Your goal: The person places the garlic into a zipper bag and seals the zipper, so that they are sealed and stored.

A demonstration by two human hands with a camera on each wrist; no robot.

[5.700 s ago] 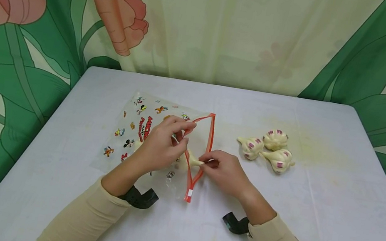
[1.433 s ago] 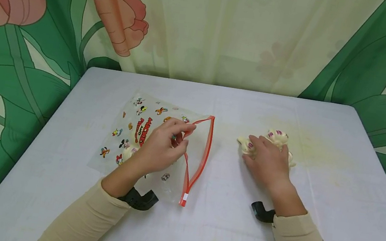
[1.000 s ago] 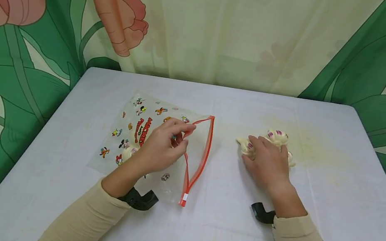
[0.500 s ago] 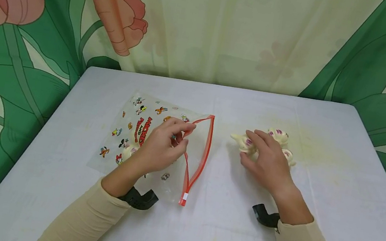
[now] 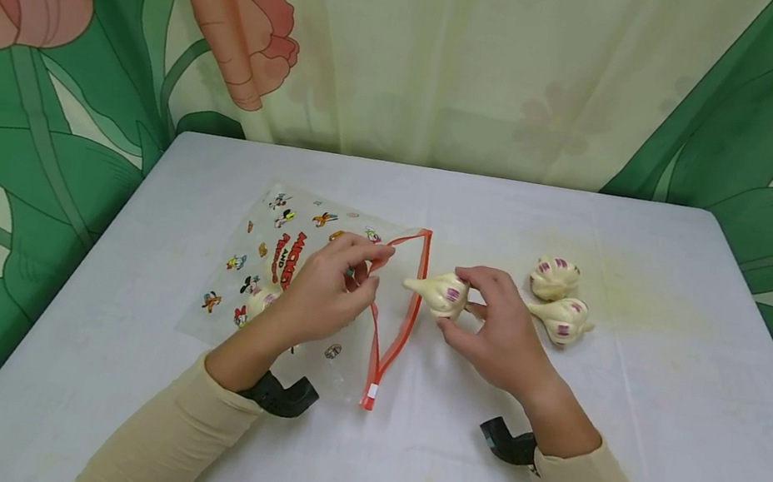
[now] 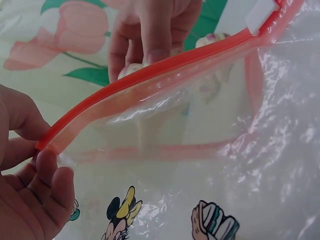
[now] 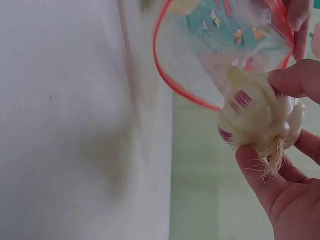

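My left hand (image 5: 329, 287) pinches the red zip edge of a clear plastic bag (image 6: 165, 175) printed with cartoon figures, and the bag's mouth gapes toward the right. One garlic bulb (image 5: 260, 302) shows inside the bag, partly behind the left wrist. My right hand (image 5: 504, 335) holds another garlic bulb (image 7: 260, 110) between thumb and fingers, its stem pointing left at the bag's mouth. Purple streaks and a tuft of dry roots show on this bulb in the right wrist view. The red zip edge (image 7: 170, 80) lies just beyond it there.
Two more garlic bulbs, one (image 5: 554, 278) behind the other (image 5: 564, 320), lie on the white-covered table (image 5: 664, 453) right of my right hand. A white zip slider (image 5: 373, 391) sits at the bag's near corner. A patterned curtain (image 5: 461, 59) hangs behind the table.
My right hand went from the bag's mouth to the garlic pile, took the leftmost bulb, and carried it left to the opening. My left hand stays on the zip edge.
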